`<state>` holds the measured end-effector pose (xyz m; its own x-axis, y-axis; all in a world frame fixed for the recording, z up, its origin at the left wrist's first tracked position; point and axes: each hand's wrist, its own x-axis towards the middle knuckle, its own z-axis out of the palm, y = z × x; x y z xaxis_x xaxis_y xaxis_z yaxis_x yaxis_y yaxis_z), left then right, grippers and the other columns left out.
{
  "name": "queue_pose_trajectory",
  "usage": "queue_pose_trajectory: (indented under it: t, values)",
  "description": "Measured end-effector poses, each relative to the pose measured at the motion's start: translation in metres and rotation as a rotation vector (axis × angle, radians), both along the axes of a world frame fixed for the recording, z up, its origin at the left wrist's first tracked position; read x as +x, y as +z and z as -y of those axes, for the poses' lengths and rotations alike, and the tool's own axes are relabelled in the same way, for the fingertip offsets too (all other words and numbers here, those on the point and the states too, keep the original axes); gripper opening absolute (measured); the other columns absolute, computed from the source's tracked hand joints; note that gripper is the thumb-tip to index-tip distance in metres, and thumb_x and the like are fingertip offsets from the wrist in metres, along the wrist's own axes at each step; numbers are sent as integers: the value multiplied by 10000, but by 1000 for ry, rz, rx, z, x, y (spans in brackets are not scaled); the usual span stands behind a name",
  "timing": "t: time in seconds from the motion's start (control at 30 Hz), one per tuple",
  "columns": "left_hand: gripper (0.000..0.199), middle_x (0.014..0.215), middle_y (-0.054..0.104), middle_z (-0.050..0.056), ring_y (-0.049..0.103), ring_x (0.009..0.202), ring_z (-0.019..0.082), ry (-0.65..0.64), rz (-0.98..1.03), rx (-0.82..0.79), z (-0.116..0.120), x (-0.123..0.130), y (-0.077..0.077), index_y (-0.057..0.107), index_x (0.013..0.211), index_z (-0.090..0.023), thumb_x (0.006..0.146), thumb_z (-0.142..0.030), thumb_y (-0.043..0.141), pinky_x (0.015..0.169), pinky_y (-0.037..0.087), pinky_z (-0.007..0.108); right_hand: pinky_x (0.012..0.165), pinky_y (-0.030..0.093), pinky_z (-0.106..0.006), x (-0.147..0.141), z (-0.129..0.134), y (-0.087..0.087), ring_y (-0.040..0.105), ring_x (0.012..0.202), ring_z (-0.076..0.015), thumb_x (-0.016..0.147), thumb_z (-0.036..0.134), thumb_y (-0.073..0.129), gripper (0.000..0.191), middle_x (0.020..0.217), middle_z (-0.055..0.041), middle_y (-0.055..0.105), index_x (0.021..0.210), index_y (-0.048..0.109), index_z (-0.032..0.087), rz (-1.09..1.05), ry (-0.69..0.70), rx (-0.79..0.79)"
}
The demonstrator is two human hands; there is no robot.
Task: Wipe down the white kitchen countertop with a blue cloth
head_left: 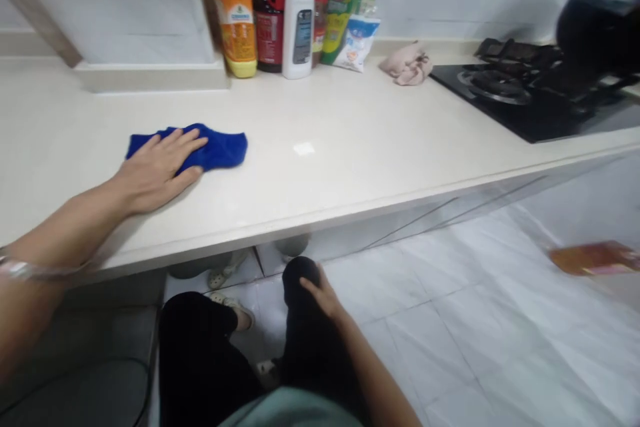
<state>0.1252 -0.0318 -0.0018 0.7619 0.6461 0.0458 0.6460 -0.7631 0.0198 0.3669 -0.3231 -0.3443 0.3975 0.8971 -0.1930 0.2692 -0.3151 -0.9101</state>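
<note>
My left hand (163,167) lies flat on a blue cloth (225,150), fingers spread, pressing it against the white countertop (325,167). Part of the cloth is hidden under the palm; its right end sticks out past my fingers. Below the counter's front edge, my right hand (323,290) rests on my right knee, which is in black trousers. Its thumb and fingers are apart around the knee, and it holds nothing that I can see.
Along the back wall stand a yellow bottle (233,20), a white spray bottle (300,27), a green bottle (340,10) and a small packet (357,43). A crumpled pinkish cloth (409,65) lies beside the black gas stove (500,90). A wall block (150,20) juts out at left.
</note>
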Motion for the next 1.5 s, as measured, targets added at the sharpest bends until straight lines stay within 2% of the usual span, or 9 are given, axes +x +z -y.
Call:
queue_pose_trajectory:
  t: [0.27, 0.57, 0.77, 0.9, 0.97, 1.07, 1.17, 1.3, 1.5]
  values:
    - [680, 1632, 136, 53, 66, 1489, 277, 248, 47, -64, -46, -52, 5, 190, 1540, -201, 966, -565, 225, 1218, 71, 498, 1126, 352, -426, 13, 24, -2, 484, 1315, -282, 817, 710, 532, 814, 1422, -102, 529, 1438, 450, 191, -308, -144, -193]
    - [932, 1597, 135, 211, 119, 1460, 363, 548, 30, 0, -7, -178, 17, 192, 1510, -49, 898, -737, 48, 1142, 164, 553, 1204, 177, -427, 5, 46, -1, 290, 1436, -296, 793, 765, 466, 972, 1537, -129, 366, 1527, 279, 155, -235, -117, -275]
    - [848, 1604, 106, 206, 88, 1470, 337, 647, 11, -3, 22, -184, 10, 166, 1506, -29, 937, -657, 140, 1133, 152, 550, 1197, 230, -463, -11, 97, -9, 180, 1472, -294, 823, 676, 444, 830, 1591, -70, 260, 1512, 315, 232, 69, 36, -286]
    - [798, 1618, 144, 151, 121, 1481, 350, 703, -18, 21, 39, -174, 4, 205, 1531, -68, 929, -592, 194, 1203, 136, 551, 1186, 182, -592, -41, 114, 20, 70, 1469, -400, 807, 562, 561, 779, 1578, -163, 260, 1440, 456, 122, 379, 224, -250]
    - [781, 1614, 169, 146, 132, 1481, 358, 711, -23, 35, 43, -172, 2, 224, 1532, -86, 922, -574, 213, 1196, 159, 564, 1179, 164, -623, -69, 101, 50, 119, 1465, -399, 887, 505, 518, 610, 1546, -143, 342, 1399, 528, 173, 423, 511, -146]
    - [778, 1615, 183, 128, 138, 1481, 357, 693, -20, 37, 48, -171, 0, 224, 1538, -117, 913, -581, 211, 1196, 156, 563, 1209, 208, -478, -126, 57, 87, 223, 1465, -230, 1024, 408, 360, 502, 1583, 9, 286, 1517, 319, 328, 171, 1178, 143]
    - [777, 1617, 180, 125, 146, 1479, 355, 691, -32, 38, 52, -169, 0, 209, 1542, -120, 912, -574, 221, 1202, 146, 551, 1225, 20, -462, -181, 12, 92, 201, 1469, -167, 1041, 389, 359, 434, 1541, 46, 374, 1472, 392, 349, 144, 1483, 339]
    - [755, 1610, 196, 142, 163, 1475, 350, 689, -46, 64, 54, -166, 0, 236, 1529, -97, 922, -545, 223, 1202, 150, 525, 1222, 9, -421, -222, -22, 65, 215, 1466, -182, 972, 485, 485, 553, 1541, -39, 382, 1462, 419, 236, 255, 1501, 434]
    - [702, 1603, 230, 124, 176, 1473, 330, 673, -36, 110, 55, -167, -3, 268, 1517, -113, 940, -509, 211, 1199, 141, 498, 1224, 18, -385, -252, -54, 43, 329, 1411, -155, 1008, 306, 365, 438, 1470, -51, 487, 1411, 484, 184, 341, 1183, 386]
